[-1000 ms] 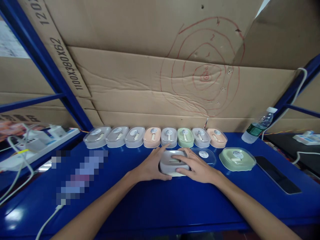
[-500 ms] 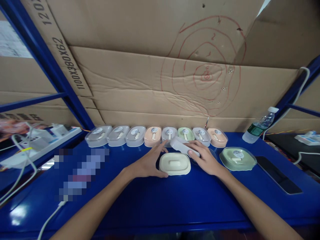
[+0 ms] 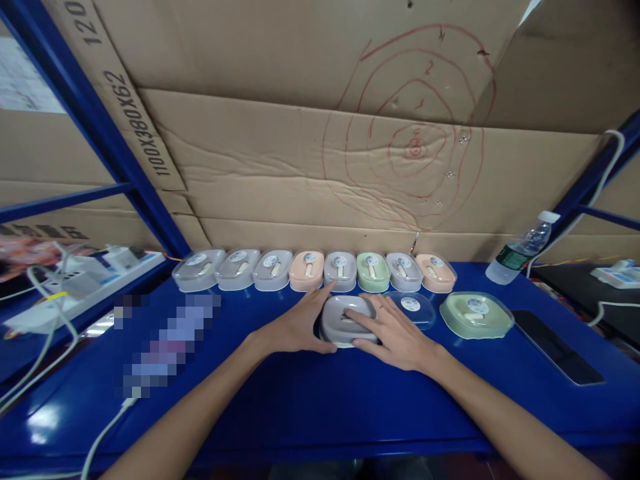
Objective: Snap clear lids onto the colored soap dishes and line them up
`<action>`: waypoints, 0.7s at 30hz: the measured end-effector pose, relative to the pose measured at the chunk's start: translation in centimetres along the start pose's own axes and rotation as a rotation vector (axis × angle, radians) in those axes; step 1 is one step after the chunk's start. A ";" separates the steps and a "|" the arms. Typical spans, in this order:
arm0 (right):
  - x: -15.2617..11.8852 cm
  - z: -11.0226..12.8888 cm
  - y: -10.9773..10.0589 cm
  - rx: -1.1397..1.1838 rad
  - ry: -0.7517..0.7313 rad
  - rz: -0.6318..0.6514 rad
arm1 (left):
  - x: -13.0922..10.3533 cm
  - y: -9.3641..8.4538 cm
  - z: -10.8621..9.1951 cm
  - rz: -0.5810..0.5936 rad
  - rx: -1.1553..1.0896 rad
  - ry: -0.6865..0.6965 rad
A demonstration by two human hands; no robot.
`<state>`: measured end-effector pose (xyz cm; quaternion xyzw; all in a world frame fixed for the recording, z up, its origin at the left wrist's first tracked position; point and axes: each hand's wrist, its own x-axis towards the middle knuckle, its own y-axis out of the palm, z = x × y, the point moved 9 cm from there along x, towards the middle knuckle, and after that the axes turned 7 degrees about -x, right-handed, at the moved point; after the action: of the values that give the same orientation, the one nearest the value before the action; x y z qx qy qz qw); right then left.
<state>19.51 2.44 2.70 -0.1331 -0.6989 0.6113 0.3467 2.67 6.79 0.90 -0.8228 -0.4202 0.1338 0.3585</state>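
A grey rounded oval tray (image 3: 333,312) sits on a cream oval base (image 3: 346,345), which shows only as a thin rim under it. My left hand (image 3: 299,325) curves around the left side of the two pieces, thumb at the front and fingers at the back. My right hand (image 3: 395,333) is on the tray's right side, one finger reaching inside it and the thumb at its front edge. Part of the tray is hidden under these fingers. Just behind my right hand lies a clear lid (image 3: 421,312) with a round white label.
Several lidded boxes in grey, orange and green (image 3: 306,272) line the back. At right are a green lidded box (image 3: 475,327), a black phone (image 3: 557,347) and a water bottle (image 3: 520,253). A power strip (image 3: 85,293) with cables and a blurred item (image 3: 167,347) are at left.
My right hand has lowered the grey tray from a tilted hold onto the cream base. The clear lid behind is now more exposed. My left hand has stayed almost in place.
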 end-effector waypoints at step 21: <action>0.1 0.8 0.0 -0.034 -0.054 0.010 | 0.0 0.3 -1.6 -0.033 0.065 0.110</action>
<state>18.91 1.84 2.69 -0.1261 -0.7177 0.6043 0.3223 3.62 5.90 1.81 -0.8097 -0.4088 0.0959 0.4100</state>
